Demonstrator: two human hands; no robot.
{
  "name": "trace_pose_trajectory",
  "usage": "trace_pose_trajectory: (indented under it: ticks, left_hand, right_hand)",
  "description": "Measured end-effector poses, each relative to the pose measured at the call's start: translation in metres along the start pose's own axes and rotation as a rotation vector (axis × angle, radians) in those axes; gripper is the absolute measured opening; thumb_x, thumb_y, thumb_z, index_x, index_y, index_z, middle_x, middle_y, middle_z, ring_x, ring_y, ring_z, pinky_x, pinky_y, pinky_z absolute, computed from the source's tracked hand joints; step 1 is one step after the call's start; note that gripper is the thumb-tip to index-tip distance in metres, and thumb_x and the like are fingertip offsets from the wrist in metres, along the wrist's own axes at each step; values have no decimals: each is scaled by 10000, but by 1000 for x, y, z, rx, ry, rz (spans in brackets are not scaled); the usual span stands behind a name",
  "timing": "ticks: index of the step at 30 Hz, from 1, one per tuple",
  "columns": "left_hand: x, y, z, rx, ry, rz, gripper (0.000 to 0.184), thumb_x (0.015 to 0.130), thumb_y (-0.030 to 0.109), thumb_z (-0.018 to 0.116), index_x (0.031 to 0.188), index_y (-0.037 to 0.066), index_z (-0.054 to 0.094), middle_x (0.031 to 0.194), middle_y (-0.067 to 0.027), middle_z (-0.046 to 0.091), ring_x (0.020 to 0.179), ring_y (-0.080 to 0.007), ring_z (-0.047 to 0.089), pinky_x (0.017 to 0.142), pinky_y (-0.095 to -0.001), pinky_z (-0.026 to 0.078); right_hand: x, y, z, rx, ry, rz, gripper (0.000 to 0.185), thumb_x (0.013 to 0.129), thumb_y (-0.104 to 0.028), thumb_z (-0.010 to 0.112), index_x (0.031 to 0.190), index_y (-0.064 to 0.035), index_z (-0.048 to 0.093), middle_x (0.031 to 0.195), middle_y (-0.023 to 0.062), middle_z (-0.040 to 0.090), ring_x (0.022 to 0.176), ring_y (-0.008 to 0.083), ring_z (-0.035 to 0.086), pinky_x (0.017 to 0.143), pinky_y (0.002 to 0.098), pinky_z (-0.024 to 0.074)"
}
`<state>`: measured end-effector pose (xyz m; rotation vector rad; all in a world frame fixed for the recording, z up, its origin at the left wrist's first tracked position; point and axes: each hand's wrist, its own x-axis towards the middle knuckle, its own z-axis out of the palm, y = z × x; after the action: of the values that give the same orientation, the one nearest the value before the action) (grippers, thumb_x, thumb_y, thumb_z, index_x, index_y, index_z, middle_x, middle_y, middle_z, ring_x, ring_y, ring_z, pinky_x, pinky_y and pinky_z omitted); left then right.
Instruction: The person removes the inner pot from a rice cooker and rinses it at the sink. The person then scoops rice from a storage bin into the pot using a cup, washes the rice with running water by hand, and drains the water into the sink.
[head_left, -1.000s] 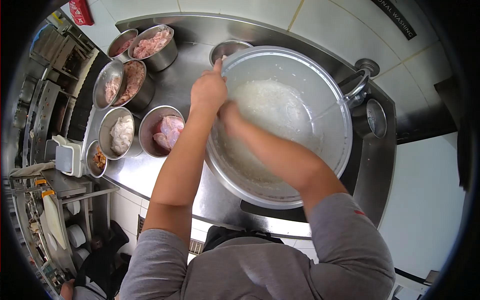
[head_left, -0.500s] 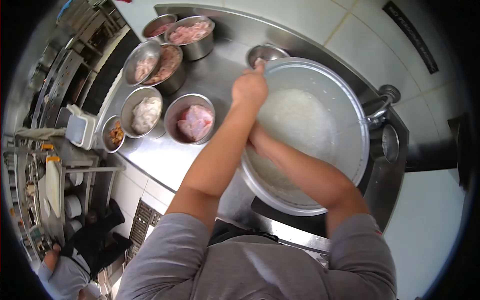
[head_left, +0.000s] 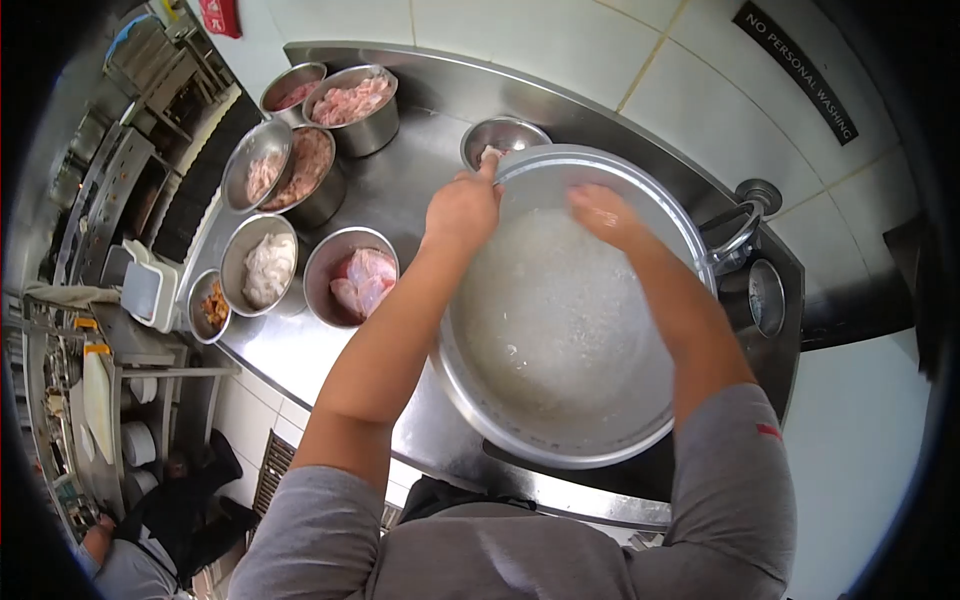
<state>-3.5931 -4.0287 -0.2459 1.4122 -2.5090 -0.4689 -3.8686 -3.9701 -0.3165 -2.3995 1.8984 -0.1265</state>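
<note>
In the head view, the big metal basin (head_left: 575,460) sits toward the right of the steel table (head_left: 428,160), its cloudy water (head_left: 560,335) spread wide beneath the arms. The left hand (head_left: 463,208) rests at the basin's left rim, one finger stretched toward the small bowl (head_left: 515,128) behind; the other fingers are hidden, so whether it truly grips the rim cannot be told. The right hand (head_left: 604,214), slightly blurred, is inside by the far wall, fingers loosely parted, with nothing visible in it. If the left hand is only resting there, a hard sweep by the right could shift or rock the basin and slop water over the edge. A nudge toward the back could also knock the small bowl, which stands right beside the rim. Splashes are a contamination risk: the pot (head_left: 322,268) of raw meat (head_left: 366,283) stands uncovered near the left forearm, and an elbow swung outward might catch it. Near the tap (head_left: 737,242), the basin's right edge leaves little room, so sliding that way could bump it.
</note>
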Motion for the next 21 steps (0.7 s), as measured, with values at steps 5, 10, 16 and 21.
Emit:
trace_pose_trajectory:
  ticks: [5, 10, 16, 21]
  left_hand:
    - [6, -9, -2, 36, -32, 46, 457, 958, 280, 441, 1395, 170, 363, 987, -235, 615, 895, -387, 631, 791, -465, 501]
    - [12, -9, 4, 1, 0, 71, 418, 955, 266, 442, 1357, 154, 420, 1052, -217, 607, 936, -355, 632, 794, -437, 512]
    - [5, 3, -3, -49, -30, 18, 431, 947, 258, 452, 1371, 189, 425, 1097, -212, 594, 976, -342, 627, 820, -432, 507]
    - [9, 0, 3, -30, -13, 28, 454, 953, 271, 447, 1396, 190, 385, 1054, -209, 608, 947, -361, 629, 810, -452, 504]
  right_hand:
    - [40, -41, 6, -114, -61, -384, 161, 857, -131, 481, 940, -30, 575, 1022, 178, 601, 947, 361, 572, 815, 453, 456]
    - [-149, 3, 5, -672, -425, -25, 257, 882, -200, 506, 1045, -45, 632, 1028, 133, 589, 931, 302, 593, 838, 445, 468]
    - [-219, -146, 27, 464, -768, 124, 324, 832, -159, 591, 1126, -23, 593, 1125, 212, 568, 1091, 375, 527, 960, 419, 414]
    - [-110, -241, 93, 903, -515, 201, 346, 921, -168, 418, 1180, 35, 524, 1176, 315, 512, 1107, 402, 509, 960, 452, 396]
